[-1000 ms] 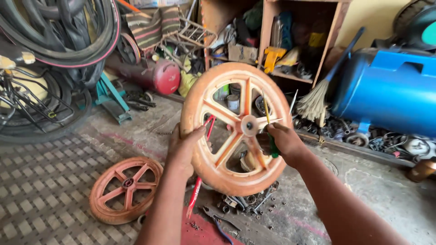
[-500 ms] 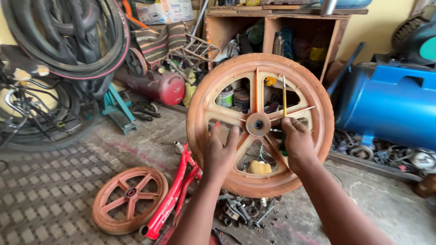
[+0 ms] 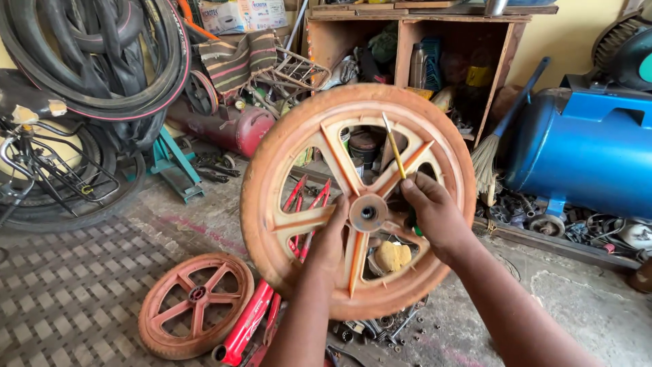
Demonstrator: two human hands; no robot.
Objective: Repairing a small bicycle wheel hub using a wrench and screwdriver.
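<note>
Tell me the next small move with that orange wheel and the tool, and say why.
Probably bring the tip of the thin yellow tool down to the hub. The right hand holds it pointing up past the spokes, away from the hub, while the left hand steadies the orange wheel upright by a spoke, the hub's centre bore facing the camera and uncovered.

Concrete floor (image 3: 577,306) bears small wheel (image 3: 195,304) (orange), bolts (image 3: 390,326).
</note>
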